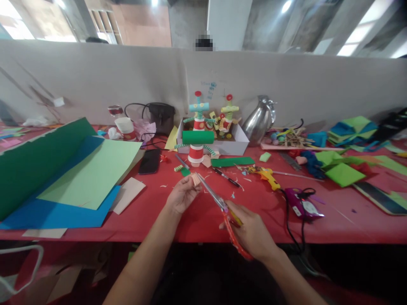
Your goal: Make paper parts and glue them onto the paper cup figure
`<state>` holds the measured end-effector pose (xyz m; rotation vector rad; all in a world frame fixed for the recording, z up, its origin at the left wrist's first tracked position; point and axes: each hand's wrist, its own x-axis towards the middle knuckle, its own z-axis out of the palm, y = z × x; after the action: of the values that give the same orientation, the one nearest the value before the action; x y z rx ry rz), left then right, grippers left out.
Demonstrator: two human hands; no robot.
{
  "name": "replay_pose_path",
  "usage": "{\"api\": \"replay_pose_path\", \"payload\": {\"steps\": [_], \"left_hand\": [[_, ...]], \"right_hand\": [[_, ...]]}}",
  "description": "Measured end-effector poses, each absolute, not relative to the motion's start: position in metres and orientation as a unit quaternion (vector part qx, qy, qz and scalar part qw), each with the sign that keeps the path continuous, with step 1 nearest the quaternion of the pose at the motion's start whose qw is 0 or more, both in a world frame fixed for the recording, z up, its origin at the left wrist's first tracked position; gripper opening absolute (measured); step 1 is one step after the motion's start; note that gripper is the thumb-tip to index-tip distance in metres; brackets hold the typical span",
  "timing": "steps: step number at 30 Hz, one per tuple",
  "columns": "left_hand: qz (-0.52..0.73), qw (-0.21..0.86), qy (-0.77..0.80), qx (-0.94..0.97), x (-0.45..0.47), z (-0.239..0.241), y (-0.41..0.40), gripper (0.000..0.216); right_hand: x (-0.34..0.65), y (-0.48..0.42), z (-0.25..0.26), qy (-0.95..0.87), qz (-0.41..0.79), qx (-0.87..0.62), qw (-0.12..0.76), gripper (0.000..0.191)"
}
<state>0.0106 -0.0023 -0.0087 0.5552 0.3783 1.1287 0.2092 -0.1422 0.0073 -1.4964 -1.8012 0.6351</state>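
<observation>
My left hand [184, 195] pinches a small pale pink piece of folded paper [196, 179], striped along its edge. My right hand [252, 231] is wrapped round a pair of scissors [217, 197] with a red handle; something yellow shows beside its grip. The scissor blades point up and left, with their tips at the pink paper. Whether the blades touch it, I cannot tell. Just beyond stands a figure made of paper cups [196, 153] with a green paper roll [198, 137] across it and coiled paper arms. A green paper strip [233, 162] lies to its right.
Large paper sheets [92, 173] and a black phone [149, 161] lie left. Behind the figure are a white box [233, 148] and a steel jug [260, 120]. A yellow glue gun [269, 178], its cord and a purple packet [302, 204] are right, on the red table [143, 224].
</observation>
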Motion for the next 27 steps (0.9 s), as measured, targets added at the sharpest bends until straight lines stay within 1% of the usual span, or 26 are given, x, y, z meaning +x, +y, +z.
{"api": "replay_pose_path", "payload": {"steps": [4,6,8,11,13,15,17,18,19,21,22,25,26,27], "left_hand": [[0.535,0.787,0.192,0.238,0.01,-0.008,-0.002,0.018],[0.544,0.783,0.199,0.227,0.01,-0.007,-0.003,0.018],[0.55,0.78,0.196,0.226,0.01,-0.006,-0.003,0.019],[0.548,0.776,0.201,0.238,0.011,-0.006,-0.003,0.023],[0.551,0.767,0.214,0.249,0.011,-0.007,-0.002,0.025],[0.553,0.755,0.228,0.268,0.012,-0.009,-0.002,0.025],[0.541,0.753,0.234,0.293,0.013,-0.009,-0.003,0.024],[0.53,0.756,0.232,0.306,0.013,-0.008,-0.004,0.024],[0.519,0.76,0.227,0.319,0.013,-0.007,-0.005,0.025],[0.496,0.768,0.213,0.346,0.013,-0.002,-0.008,0.026],[0.486,0.77,0.206,0.359,0.013,0.0,-0.01,0.027],[0.468,0.766,0.187,0.398,0.014,0.005,-0.013,0.026],[0.467,0.762,0.185,0.408,0.014,0.005,-0.014,0.025],[0.468,0.757,0.187,0.416,0.015,0.004,-0.014,0.024]], "right_hand": [[0.23,-0.131,0.008,-0.656,0.148,-0.669,0.318,0.043],[0.246,-0.123,0.007,-0.621,0.091,-0.729,0.272,0.043],[0.262,-0.114,0.004,-0.594,0.043,-0.777,0.206,0.045],[0.278,-0.109,-0.001,-0.601,0.001,-0.791,0.118,0.039],[0.278,-0.11,0.0,-0.624,-0.041,-0.774,0.102,0.033],[0.268,-0.112,0.007,-0.643,-0.094,-0.748,0.138,0.028],[0.248,-0.11,0.017,-0.667,-0.097,-0.703,0.227,0.03],[0.235,-0.107,0.023,-0.688,-0.056,-0.663,0.289,0.034],[0.222,-0.103,0.027,-0.706,0.01,-0.617,0.348,0.042],[0.196,-0.091,0.032,-0.716,0.129,-0.536,0.43,0.057],[0.185,-0.084,0.033,-0.708,0.151,-0.509,0.466,0.055],[0.167,-0.066,0.026,-0.689,0.136,-0.469,0.535,0.022],[0.166,-0.062,0.023,-0.693,0.116,-0.463,0.541,0.016],[0.167,-0.059,0.019,-0.701,0.091,-0.459,0.538,0.018]]}}
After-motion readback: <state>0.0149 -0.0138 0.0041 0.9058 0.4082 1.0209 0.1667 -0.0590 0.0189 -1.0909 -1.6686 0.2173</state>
